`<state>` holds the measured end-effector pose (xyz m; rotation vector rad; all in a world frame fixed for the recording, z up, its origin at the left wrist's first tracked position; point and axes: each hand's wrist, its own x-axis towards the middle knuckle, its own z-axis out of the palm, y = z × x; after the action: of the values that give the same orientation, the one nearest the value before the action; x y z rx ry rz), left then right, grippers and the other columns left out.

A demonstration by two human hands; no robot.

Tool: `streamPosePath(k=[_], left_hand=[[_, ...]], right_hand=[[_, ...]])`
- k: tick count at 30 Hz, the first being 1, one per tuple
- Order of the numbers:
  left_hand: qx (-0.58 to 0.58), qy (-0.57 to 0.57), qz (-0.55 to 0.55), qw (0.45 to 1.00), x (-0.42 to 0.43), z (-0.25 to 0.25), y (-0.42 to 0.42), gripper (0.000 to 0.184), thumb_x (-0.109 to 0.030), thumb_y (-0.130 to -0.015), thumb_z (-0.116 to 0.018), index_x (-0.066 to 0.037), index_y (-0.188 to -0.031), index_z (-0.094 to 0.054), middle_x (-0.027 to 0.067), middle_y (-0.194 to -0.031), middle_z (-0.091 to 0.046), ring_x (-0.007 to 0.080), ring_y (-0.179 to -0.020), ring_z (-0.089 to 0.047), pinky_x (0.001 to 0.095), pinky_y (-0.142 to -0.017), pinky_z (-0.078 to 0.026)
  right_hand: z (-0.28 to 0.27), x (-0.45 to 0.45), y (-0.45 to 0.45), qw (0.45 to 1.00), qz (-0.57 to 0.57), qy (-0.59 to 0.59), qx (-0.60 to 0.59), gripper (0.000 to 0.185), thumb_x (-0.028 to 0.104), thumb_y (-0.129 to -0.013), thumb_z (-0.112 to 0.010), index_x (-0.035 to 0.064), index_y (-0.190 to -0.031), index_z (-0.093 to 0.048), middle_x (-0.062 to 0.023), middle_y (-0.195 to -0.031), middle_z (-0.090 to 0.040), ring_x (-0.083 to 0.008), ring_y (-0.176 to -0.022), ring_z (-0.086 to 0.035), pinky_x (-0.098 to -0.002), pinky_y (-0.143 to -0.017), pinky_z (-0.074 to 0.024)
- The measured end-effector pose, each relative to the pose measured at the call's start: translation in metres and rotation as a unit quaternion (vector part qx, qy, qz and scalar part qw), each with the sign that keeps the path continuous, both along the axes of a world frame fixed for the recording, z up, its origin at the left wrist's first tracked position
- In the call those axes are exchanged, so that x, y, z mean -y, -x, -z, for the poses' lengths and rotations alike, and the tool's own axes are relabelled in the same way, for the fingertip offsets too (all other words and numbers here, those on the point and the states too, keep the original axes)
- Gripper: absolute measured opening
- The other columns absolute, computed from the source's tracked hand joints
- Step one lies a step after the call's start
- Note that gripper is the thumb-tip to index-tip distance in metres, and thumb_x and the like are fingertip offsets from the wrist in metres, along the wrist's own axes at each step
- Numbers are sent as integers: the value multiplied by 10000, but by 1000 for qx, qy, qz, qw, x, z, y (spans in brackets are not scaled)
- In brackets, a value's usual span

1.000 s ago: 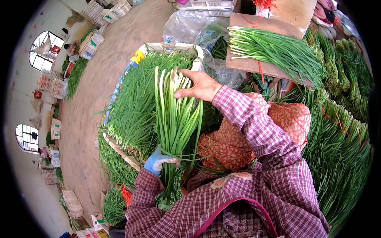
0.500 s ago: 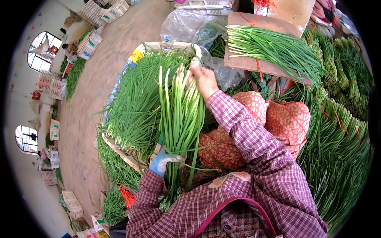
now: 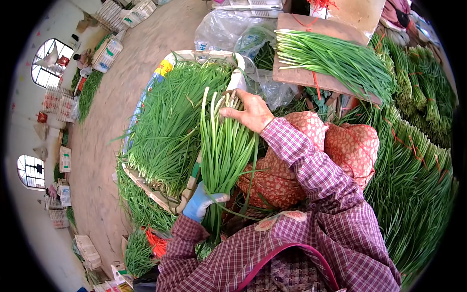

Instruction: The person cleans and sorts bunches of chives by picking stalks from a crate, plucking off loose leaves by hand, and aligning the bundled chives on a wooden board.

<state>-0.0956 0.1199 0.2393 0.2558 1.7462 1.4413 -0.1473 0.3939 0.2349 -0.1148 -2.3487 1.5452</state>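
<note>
A bunch of garlic chives [image 3: 224, 158] stands between my hands over my lap, pale stem ends at the top. Around its leafy lower part is closed my left hand [image 3: 199, 202], in a blue and white glove. My right hand [image 3: 249, 112], bare, grips the stem ends with the thumb laid across the front; its fingertips are partly hidden behind the stems. A few longer pale stems stick up left of that thumb. Just left of the bunch, a lined basket [image 3: 146, 182] holds a thick heap of loose chives [image 3: 170, 117].
Tied chives lie on a board [image 3: 296, 73] at upper right, with a red tie under them. More bundled chives [image 3: 413, 194] fill the right side. Red patterned cloth [image 3: 350, 146] covers my knees. Clear plastic bags [image 3: 221, 31] lie behind the basket; red ties [image 3: 155, 241] sit at lower left.
My right hand has turned and come slightly down, its thumb now across the stem ends. The bunch has shifted a little right. My left hand keeps its grip.
</note>
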Motion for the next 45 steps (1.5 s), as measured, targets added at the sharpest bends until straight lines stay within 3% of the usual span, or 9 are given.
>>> streamPosePath(k=[11,16,23,24,29,32,39,42,45], left_hand=[[40,-23,-35,998,-4,4,-8,647,-145,-696,-813,22,-1240,-506,123,-1042,-638,181,-835,-643,300,-701,-553],[20,0,2,1000,4,12,-2,485,-65,-710,-796,2,-1143,-588,70,-1014,-635,105,-821,-594,249,-702,-512],[9,24,-1,1000,5,16,3,568,-44,-716,-802,16,-1219,-545,93,-1114,-625,157,-974,-612,297,-796,-555],[8,24,1,1000,4,15,3,568,-44,-716,-802,16,-1219,-545,93,-1114,-625,157,-974,-612,297,-796,-555],[36,21,-10,999,10,20,0,603,-25,-707,-805,15,-1241,-527,120,-1138,-617,182,-969,-633,329,-817,-571],[48,16,-17,999,6,17,0,609,-12,-699,-805,19,-1239,-526,124,-1133,-617,187,-950,-640,329,-819,-571],[73,-3,-15,997,0,14,-6,586,-13,-705,-791,12,-1231,-533,112,-1138,-615,174,-925,-644,320,-798,-568],[25,-10,15,1000,5,15,-6,540,-62,-703,-794,3,-1187,-565,97,-1038,-646,162,-841,-646,298,-732,-557],[89,-53,-39,994,13,13,-9,452,-128,-705,-786,-7,-1103,-610,79,-906,-660,156,-753,-630,287,-676,-525]], right_hand=[[46,-2,24,963,104,247,40,469,405,-868,-572,-53,-929,-655,-256,-802,-652,-401,-830,-639,-442,-787,-467],[43,-20,25,857,46,506,81,551,527,-941,-448,31,-1135,-590,-89,-879,-681,-122,-858,-653,-273,-720,-491],[10,-28,4,970,-181,145,75,954,666,-754,-633,2,-1383,-362,-261,-1354,-442,-346,-1285,-412,-422,-1081,-323],[11,-25,5,975,-156,131,84,693,451,-799,-720,16,-1295,-507,-161,-1243,-571,-238,-1163,-518,-381,-1015,-389],[16,-20,4,987,-99,82,94,514,344,-793,-733,1,-1159,-624,-157,-1023,-677,-221,-964,-632,-345,-891,-467],[3,-16,-2,995,-28,10,100,441,357,-802,-681,21,-1087,-662,-248,-866,-672,-349,-862,-665,-414,-835,-498],[50,-14,26,974,134,179,18,242,183,-918,-546,-30,-989,-636,-105,-816,-662,-193,-647,-609,-343,-645,-521],[27,-44,15,832,187,517,73,172,92,-944,-522,40,-1106,-551,-8,-763,-593,-79,-584,-538,-209,-538,-496],[18,-61,4,931,25,360,56,573,364,-914,-599,78,-1351,-362,-165,-1190,-569,-263,-1015,-596,-435,-838,-526]])
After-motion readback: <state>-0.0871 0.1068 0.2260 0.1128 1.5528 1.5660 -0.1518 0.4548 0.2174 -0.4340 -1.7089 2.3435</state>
